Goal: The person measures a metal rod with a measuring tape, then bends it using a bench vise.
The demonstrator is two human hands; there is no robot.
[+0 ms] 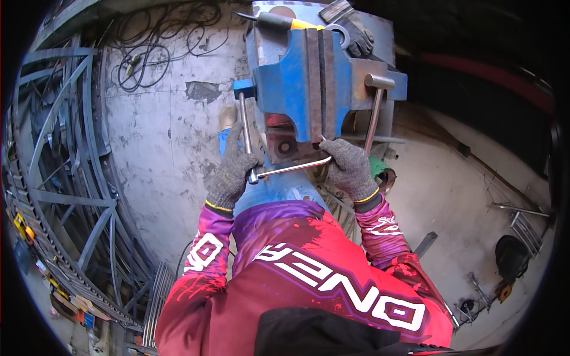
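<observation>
A blue bench vise point(279, 80) stands ahead of me, its dark jaws point(317, 83) running away from me. My left hand point(230, 172), in a grey knit glove, is closed at the lower end of the vise's left steel handle point(245, 121), thumb across it. A thin metal rod point(294, 167) spans from beside that handle end to my right hand point(350, 166), gloved alike, whose fingers pinch it. Near the right fingers the rod seems to turn up toward the jaws' near end; the fingers partly hide this. Another steel handle point(374, 115) hangs on the vise's right side.
On the bench plate point(380, 38) behind the vise lie a dark tool with a yellow part point(291, 24) and a spare glove point(350, 26). Metal frames point(71, 196) stack at left. Cables point(142, 65) lie on the floor; a black item point(510, 258) sits at right.
</observation>
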